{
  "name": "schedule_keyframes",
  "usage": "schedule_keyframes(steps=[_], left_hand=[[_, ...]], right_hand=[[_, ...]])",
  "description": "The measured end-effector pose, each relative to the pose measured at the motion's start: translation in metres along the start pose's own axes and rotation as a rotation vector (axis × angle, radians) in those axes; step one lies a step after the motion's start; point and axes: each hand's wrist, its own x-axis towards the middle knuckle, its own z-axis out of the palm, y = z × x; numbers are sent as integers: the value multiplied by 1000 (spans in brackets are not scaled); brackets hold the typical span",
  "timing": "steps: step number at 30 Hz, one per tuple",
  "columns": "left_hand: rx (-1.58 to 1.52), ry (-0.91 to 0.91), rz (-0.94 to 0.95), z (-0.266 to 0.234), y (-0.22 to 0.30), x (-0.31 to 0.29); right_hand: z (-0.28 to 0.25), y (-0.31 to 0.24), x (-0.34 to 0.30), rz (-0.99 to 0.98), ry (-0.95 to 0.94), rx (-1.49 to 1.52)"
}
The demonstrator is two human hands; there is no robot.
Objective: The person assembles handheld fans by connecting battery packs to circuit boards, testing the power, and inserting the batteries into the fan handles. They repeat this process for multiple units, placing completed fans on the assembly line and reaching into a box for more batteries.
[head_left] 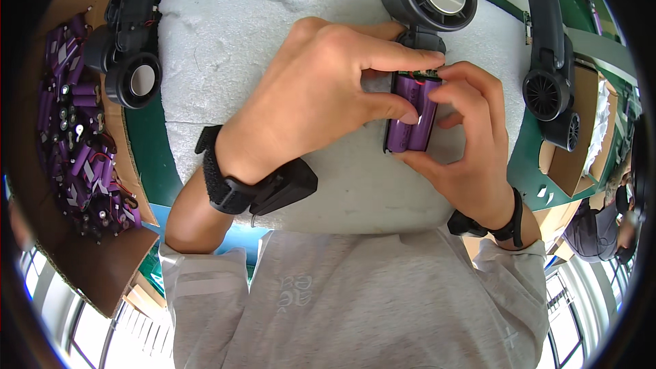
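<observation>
A black handheld fan (pixel 456 8) with a silver centre disc lies on the white foam pad, its round head pointing away from me. Its handle is uncovered and holds a purple two-cell battery pack (pixel 413 113), with a bit of circuit board and a red wire at the upper end. My left hand (pixel 321 75) reaches over from the left, thumb pressed on the cells and forefinger at the board end; its other fingers are partly hidden behind. My right hand (pixel 475 137) grips the handle from the right, thumb at the bottom end and fingers curled by the upper side.
A cardboard box (pixel 102 266) full of purple battery packs (pixel 82 143) stands at left. Another black fan (pixel 133 78) lies beside it. More black fan parts (pixel 547 61) and an open carton (pixel 581 143) sit at right. White foam (pixel 225 34) covers the green table.
</observation>
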Motion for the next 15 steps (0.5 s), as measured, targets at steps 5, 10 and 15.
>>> schedule_keyframes(steps=[5, 10, 15], left_hand=[[-57, 38, 67, 1, -5, 2], [-67, 41, 25, -3, 1, -3], [-98, 50, 52, 3, -4, -7]], right_hand=[[-6, -1, 8, -33, -48, -41], [-4, 3, 4, -160, -72, -82], [-2, 1, -1, -194, -56, -129]])
